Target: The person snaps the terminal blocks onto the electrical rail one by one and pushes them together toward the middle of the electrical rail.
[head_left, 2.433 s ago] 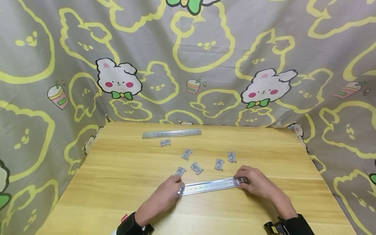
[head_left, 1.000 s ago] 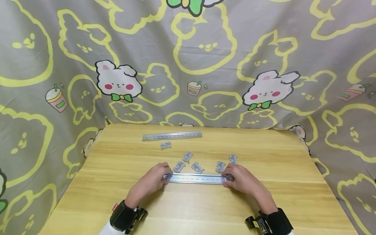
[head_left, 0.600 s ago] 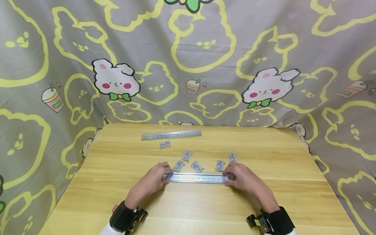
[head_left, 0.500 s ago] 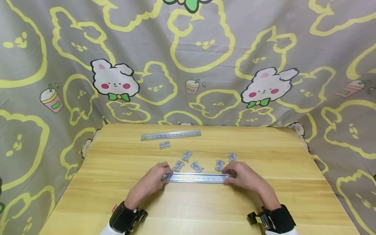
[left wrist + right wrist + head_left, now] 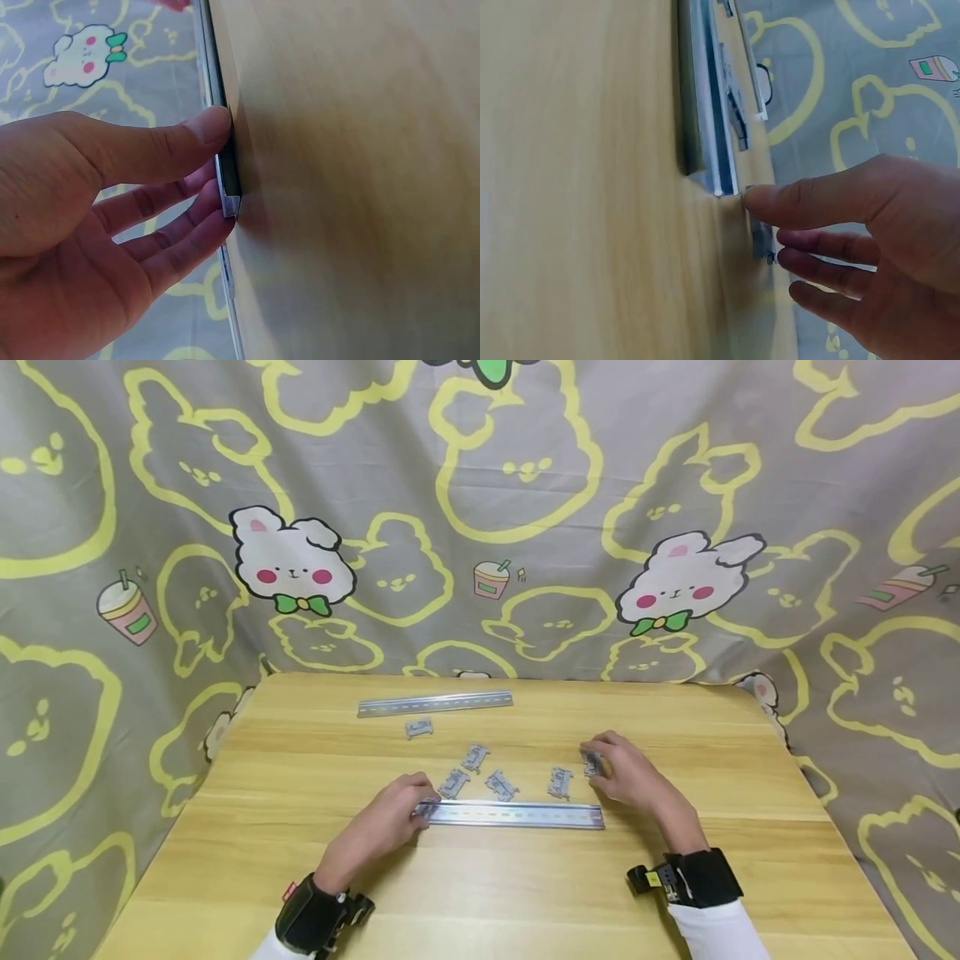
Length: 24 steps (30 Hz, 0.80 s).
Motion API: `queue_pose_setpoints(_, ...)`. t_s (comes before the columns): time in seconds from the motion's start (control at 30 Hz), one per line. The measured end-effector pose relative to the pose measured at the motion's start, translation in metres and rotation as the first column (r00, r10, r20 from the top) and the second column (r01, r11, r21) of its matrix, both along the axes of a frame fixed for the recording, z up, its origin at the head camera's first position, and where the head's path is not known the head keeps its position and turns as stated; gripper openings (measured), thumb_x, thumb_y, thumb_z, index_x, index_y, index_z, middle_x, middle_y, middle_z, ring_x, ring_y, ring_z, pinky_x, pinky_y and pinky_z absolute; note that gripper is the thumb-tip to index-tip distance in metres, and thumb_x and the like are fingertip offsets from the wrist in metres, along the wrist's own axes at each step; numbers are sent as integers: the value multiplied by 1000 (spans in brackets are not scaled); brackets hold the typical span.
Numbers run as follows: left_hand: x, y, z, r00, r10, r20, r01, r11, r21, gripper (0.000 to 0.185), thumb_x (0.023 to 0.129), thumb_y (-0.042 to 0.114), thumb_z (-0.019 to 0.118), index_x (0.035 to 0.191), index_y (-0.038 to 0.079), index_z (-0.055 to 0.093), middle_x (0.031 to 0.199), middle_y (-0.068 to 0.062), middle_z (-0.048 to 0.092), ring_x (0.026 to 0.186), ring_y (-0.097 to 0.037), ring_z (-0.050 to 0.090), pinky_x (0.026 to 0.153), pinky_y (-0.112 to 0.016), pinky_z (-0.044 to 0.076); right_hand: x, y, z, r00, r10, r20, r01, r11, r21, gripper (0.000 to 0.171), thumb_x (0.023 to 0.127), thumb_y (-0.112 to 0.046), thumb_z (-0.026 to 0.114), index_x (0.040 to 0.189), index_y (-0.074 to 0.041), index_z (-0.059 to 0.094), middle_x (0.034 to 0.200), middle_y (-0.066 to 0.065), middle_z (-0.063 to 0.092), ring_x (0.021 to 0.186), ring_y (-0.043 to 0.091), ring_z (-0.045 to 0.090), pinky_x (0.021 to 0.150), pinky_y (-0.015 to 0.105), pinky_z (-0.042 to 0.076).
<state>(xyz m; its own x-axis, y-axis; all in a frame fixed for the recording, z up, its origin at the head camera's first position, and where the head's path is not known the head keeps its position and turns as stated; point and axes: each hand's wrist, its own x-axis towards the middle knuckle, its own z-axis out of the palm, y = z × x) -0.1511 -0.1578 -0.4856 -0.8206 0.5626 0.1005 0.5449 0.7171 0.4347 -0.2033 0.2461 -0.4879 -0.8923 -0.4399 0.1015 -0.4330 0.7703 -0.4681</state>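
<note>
A long metal rail (image 5: 517, 814) lies across the wooden table (image 5: 300, 860) in front of me. My left hand (image 5: 420, 806) pinches its left end; in the left wrist view the thumb lies on one side of the rail (image 5: 212, 67) and the fingers on the other, around the left hand's (image 5: 219, 161) grip. My right hand (image 5: 600, 764) is off the rail and reaches over a small grey clip (image 5: 592, 764) just behind the rail's right end. In the right wrist view the right hand (image 5: 769, 221) has its thumb and straight fingers on either side of that clip (image 5: 762, 240), beside the rail (image 5: 705, 112).
Several more grey clips lie behind the rail, among them one (image 5: 558, 782), another (image 5: 501, 785) and a third (image 5: 453, 782). A second rail (image 5: 435, 702) lies near the table's far edge with a clip (image 5: 418, 727) beside it. A patterned cloth (image 5: 480, 527) hangs behind.
The rail was turned straight and moved slightly away from me with both hands. My right hand then let go of its right end and moved back to the clip.
</note>
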Motion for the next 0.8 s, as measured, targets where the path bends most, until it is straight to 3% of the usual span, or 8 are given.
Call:
queue_pose_setpoints(0.17, 1, 0, 1, 1000, 7, 13, -7, 1000, -4, 33, 77, -7, 83, 108, 3, 76, 108, -7, 68, 99, -26, 66, 88, -38, 59, -7, 0, -3, 1000, 23, 18, -24, 1000, 11, 50, 83, 1, 81, 129, 7, 64, 123, 21, 61, 114, 41, 60, 98, 56, 52)
queue_pose_setpoints(0.4, 1, 0, 0, 1000, 3, -6, -3, 1000, -3, 33, 77, -7, 83, 108, 3, 76, 108, -7, 68, 99, -26, 66, 89, -38, 59, -11, 4, 0, 1000, 29, 10, -29, 999, 20, 47, 81, -2, 83, 124, 10, 67, 116, 21, 62, 100, 35, 63, 86, 48, 57)
queue_pose_setpoints(0.57, 0, 0, -1, 1000, -3, -24, 3, 1000, -4, 32, 77, -5, 84, 107, 3, 76, 106, -6, 68, 98, -25, 65, 88, -38, 59, 1, 10, 7, 1000, 24, -1, -24, 999, -25, 53, 80, -5, 82, 128, 10, 64, 114, 16, 62, 101, 31, 63, 86, 46, 58)
queue_pose_setpoints(0.8, 1, -2, 0, 1000, 1, -3, -1, 1000, -1, 32, 78, -5, 84, 108, 4, 77, 106, -6, 68, 98, -24, 65, 88, -38, 58, 24, 18, 13, 997, 46, 65, -33, 981, -192, 51, 79, 2, 81, 126, 7, 64, 113, 9, 62, 106, 32, 64, 92, 46, 58)
